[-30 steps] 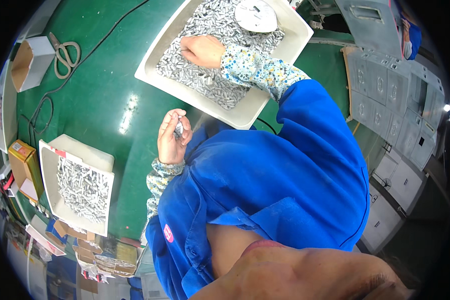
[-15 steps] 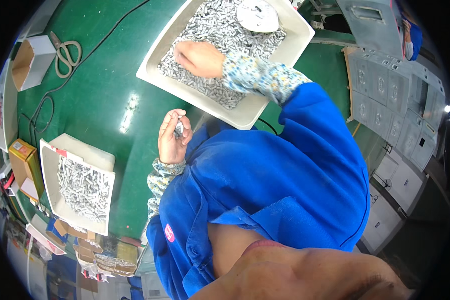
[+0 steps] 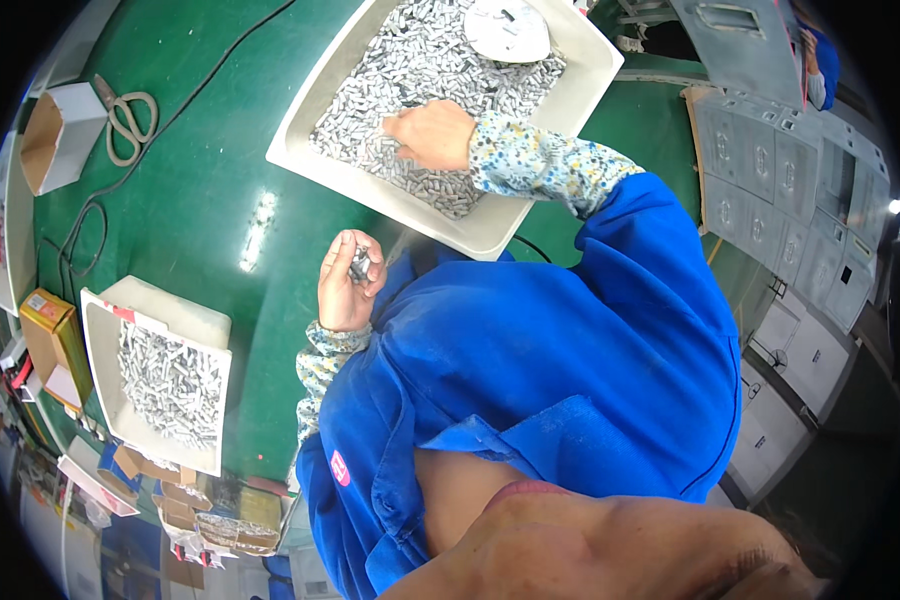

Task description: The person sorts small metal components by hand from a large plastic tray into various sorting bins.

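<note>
My left hand (image 3: 351,280) is curled around several small silvery metal cylinders (image 3: 360,263), held palm up over the green table. My right hand (image 3: 433,134) reaches into a large white bin (image 3: 300,140) full of the same small grey metal pieces (image 3: 425,65). Its fingertips point down at the pieces and touch them; whether it pinches any is hidden. A round white lid-like disc (image 3: 507,30) with a small slot lies on the pieces at the bin's far right.
A smaller white bin (image 3: 225,400) with more metal pieces stands at the left. Scissors (image 3: 128,125), an open cardboard box (image 3: 65,135), a yellow-brown box (image 3: 55,335) and a black cable (image 3: 185,105) lie on the green table (image 3: 210,200). Grey cabinets (image 3: 770,190) stand at the right.
My right hand has moved to the right and slightly nearer within the large bin. My left hand has lowered slightly, its fingers still curled around the pieces.
</note>
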`<state>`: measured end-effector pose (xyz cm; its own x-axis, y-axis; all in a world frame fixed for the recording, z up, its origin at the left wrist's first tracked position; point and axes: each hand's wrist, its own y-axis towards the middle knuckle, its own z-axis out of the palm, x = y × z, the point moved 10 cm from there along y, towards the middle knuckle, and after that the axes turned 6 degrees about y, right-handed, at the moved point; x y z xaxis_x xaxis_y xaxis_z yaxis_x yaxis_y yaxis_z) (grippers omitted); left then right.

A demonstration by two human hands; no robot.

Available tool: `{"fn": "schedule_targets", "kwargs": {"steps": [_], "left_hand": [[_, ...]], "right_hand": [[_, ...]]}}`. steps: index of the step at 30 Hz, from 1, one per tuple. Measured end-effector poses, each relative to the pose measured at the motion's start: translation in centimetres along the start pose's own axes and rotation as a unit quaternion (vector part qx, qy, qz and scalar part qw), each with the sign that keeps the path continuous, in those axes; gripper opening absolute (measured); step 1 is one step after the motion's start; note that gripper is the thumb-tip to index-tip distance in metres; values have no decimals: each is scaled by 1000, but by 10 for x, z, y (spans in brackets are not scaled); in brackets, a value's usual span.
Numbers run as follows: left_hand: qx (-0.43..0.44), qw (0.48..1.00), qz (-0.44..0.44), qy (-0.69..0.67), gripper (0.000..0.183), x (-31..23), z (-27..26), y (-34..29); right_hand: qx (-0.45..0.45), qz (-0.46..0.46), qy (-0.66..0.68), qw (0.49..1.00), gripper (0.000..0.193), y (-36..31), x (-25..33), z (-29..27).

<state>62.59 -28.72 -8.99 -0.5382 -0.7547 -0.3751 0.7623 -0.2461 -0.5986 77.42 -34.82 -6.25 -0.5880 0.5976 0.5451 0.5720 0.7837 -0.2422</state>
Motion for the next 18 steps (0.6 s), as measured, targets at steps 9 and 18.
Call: {"fn": "schedule_targets", "kwargs": {"steps": [9,18], "left_hand": [[48,998,22,22,23,-11,21,-7],[69,997,27,31,24,-10,20,-8]], "right_hand": [[140,86,96,982,34,17,-8,69],[-59,130,-52,988,30,21,-62,-20]]}}
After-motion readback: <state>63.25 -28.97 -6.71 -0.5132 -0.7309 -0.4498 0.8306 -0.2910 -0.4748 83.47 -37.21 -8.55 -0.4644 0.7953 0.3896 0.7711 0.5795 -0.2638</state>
